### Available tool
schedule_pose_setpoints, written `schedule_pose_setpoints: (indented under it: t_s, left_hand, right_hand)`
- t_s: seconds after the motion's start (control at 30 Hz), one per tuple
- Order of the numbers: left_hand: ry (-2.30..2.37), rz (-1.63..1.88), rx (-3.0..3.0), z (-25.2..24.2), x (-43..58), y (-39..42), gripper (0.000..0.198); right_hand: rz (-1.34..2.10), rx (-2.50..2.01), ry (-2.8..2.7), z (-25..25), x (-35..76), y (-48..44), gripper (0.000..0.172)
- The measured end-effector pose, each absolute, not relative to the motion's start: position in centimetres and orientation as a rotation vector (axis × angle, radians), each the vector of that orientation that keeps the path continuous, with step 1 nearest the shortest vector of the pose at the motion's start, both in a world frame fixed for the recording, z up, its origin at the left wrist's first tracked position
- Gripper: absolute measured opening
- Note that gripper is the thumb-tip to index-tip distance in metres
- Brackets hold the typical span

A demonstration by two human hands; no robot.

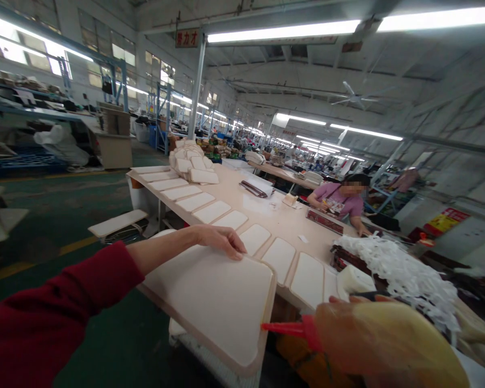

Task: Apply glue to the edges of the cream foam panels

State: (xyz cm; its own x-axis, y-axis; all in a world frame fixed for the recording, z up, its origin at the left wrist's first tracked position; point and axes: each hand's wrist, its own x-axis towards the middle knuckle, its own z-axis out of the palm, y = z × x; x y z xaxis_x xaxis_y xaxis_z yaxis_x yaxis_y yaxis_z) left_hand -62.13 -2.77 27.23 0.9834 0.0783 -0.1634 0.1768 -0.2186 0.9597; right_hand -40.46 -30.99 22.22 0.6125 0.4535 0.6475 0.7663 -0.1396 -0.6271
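A large white panel with rounded corners and a beige border (210, 302) lies right in front of me. At its far edge, my left hand (222, 241) is closed, thumb and fingers pinching the panel. My right hand (361, 298) wraps around a squeeze bottle of yellowish glue (380, 337); only some fingers show above it. The bottle is tilted on its side, its red nozzle (291, 327) pointing left. The nozzle's tip meets the panel's right border, where a thin yellowish line of glue runs along the edge.
Similar smaller panels (278, 260) lie in a row along the table (262, 213), with a heap of panels (192, 161) at its far left end. White strips (396, 269) pile up at right. Across the table sits a co-worker (339, 199). A stool (117, 222) stands left.
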Motion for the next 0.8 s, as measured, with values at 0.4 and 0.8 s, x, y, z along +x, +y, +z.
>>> schedule_pose_setpoints:
  t_s: [0.4,0.8]
  left_hand:
    - [0.246,-0.058,1.742,26.8,-62.8,-2.2,0.032]
    - [0.344,0.035,1.599,25.3,-63.6,-1.2,0.035]
  right_hand:
    - [-0.396,-1.832,-0.959,21.9,-41.3,-31.5,0.034]
    - [-0.399,-1.697,-1.034,22.0,-41.7,-31.4,0.039]
